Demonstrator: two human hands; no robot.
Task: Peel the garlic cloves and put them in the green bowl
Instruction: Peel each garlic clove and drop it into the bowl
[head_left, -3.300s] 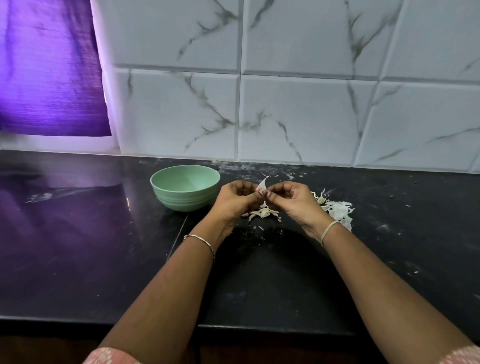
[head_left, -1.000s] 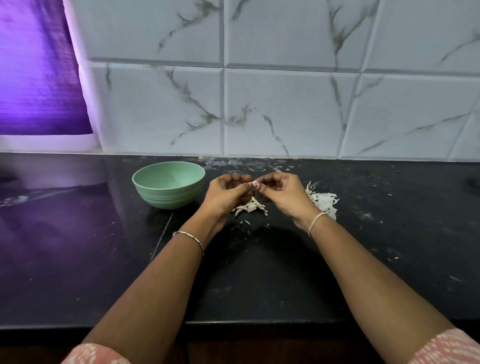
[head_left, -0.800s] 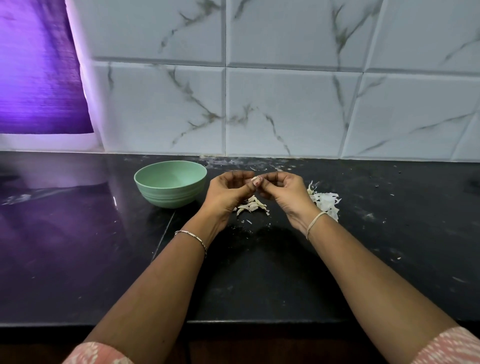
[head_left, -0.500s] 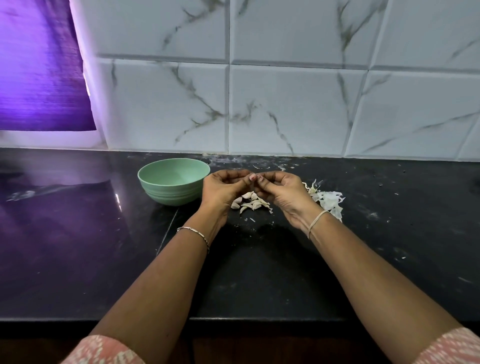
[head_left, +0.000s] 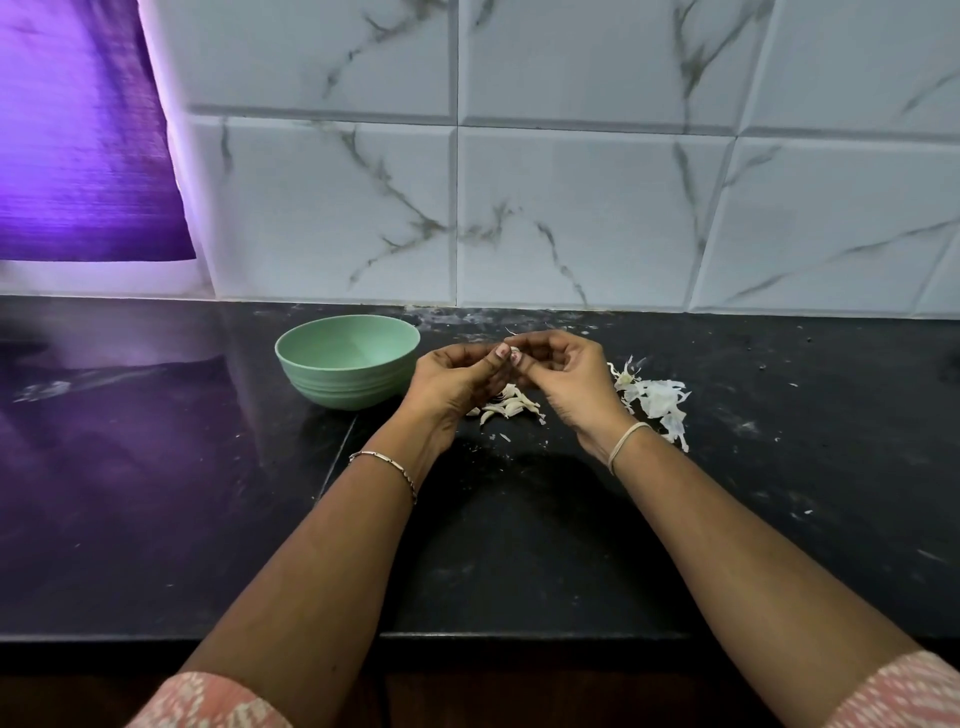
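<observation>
I count two hands, one bowl, one held clove and two heaps. My left hand and right hand meet fingertip to fingertip above the counter, fingers curled, both pinching the clove, which is mostly hidden between them. Under the hands lies a small heap of cloves, too bunched to count. A heap of skins lies just right of my right wrist. The bowl stands just left of my left hand, and what I see of its inside is bare green. The wall rises close behind. Bare counter spreads left of the bowl and forward to the front edge under my forearms.
</observation>
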